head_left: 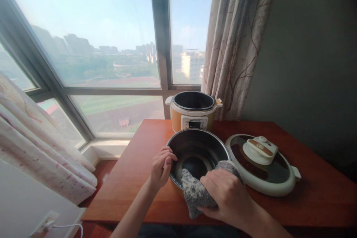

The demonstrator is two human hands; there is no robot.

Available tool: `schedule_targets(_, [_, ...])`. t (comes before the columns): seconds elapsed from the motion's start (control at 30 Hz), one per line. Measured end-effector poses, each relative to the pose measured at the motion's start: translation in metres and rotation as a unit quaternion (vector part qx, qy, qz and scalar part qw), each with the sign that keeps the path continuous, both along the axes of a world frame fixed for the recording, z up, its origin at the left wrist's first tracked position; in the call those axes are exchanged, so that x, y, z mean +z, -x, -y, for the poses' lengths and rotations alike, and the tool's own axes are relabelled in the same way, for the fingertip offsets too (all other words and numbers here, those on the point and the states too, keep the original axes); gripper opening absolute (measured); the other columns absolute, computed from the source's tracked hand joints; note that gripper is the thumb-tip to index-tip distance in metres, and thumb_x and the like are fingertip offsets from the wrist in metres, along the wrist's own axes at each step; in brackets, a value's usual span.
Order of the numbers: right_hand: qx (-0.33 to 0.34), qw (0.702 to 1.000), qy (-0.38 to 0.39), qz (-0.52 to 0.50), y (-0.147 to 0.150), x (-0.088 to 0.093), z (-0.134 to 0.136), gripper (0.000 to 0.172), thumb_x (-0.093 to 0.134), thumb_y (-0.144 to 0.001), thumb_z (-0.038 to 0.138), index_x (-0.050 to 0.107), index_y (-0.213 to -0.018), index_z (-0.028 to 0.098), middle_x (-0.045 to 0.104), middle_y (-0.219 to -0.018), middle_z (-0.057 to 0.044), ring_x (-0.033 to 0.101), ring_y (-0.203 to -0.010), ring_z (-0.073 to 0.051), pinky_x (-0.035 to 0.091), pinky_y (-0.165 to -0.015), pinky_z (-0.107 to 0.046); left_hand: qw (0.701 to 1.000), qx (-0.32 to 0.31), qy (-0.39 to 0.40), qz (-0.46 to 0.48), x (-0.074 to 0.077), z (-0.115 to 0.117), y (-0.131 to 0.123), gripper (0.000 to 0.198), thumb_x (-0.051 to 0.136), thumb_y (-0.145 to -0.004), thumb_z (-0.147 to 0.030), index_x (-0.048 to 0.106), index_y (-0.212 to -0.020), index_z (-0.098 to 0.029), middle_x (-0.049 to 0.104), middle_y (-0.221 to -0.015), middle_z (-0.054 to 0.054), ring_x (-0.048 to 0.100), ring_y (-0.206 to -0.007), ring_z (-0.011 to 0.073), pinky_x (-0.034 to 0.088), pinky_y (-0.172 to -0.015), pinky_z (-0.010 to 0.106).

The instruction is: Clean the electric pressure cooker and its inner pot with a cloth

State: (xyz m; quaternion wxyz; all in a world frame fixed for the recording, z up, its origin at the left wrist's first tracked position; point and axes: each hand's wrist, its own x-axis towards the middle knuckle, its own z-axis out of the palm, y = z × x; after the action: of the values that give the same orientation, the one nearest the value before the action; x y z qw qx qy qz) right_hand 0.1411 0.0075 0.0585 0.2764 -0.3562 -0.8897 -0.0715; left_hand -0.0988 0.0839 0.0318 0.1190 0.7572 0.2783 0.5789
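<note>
A dark metal inner pot point(200, 145) sits near the front of the wooden table point(139, 178). My left hand point(161, 166) curls over the pot's left rim and grips it. My right hand point(227, 195) is closed on a grey speckled cloth point(195, 192), which drapes over the pot's near rim and reaches inside. Behind the pot stands an orange pressure cooker base point(193, 114) with no lid on it. Its white and dark lid point(262, 163) lies on the table to the right of the pot.
A large window point(106, 44) fills the wall behind the table, with a patterned curtain point(237, 41) at its right. Pale fabric point(33, 145) hangs at the left. A white wall socket with a plugged cable point(46, 224) shows at the bottom left.
</note>
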Motion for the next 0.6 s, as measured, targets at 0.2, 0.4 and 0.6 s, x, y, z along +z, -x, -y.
schedule_targets(0.2, [-0.011,1.0,-0.005,-0.005,0.008,-0.001,-0.002,0.029,0.068,-0.082,0.046,0.057,-0.092,0.021,0.061,-0.08,-0.001,0.054,-0.073,-0.021,0.029,-0.067,-0.036,1.0,-0.017,0.005,0.013,-0.002,-0.011,0.004,0.039,0.033,-0.103,-0.032,0.063,-0.081,-0.019,0.047,-0.049,-0.003,0.052,-0.059,0.0162,0.046,-0.086,0.041])
schedule_targets(0.4, [-0.036,0.999,-0.006,-0.005,0.025,-0.004,-0.002,0.033,0.07,-0.081,0.049,0.057,-0.092,0.021,0.061,-0.079,-0.001,0.053,-0.071,-0.021,0.027,-0.066,-0.036,1.0,-0.016,0.027,-0.003,0.002,-0.018,0.012,0.04,0.035,-0.103,-0.033,0.063,-0.079,-0.019,0.047,-0.047,-0.005,0.048,-0.052,0.0144,0.047,-0.086,0.039])
schedule_targets(0.6, [-0.017,1.0,0.009,0.007,0.019,0.0,-0.008,0.035,0.07,-0.083,0.05,0.059,-0.096,0.019,0.063,-0.081,-0.002,0.054,-0.073,-0.021,0.028,-0.067,-0.036,0.996,-0.032,0.072,-0.041,0.009,-0.025,0.023,0.037,0.042,-0.1,-0.036,0.061,-0.073,-0.019,0.049,-0.046,-0.004,0.049,-0.053,0.0156,0.047,-0.083,0.038])
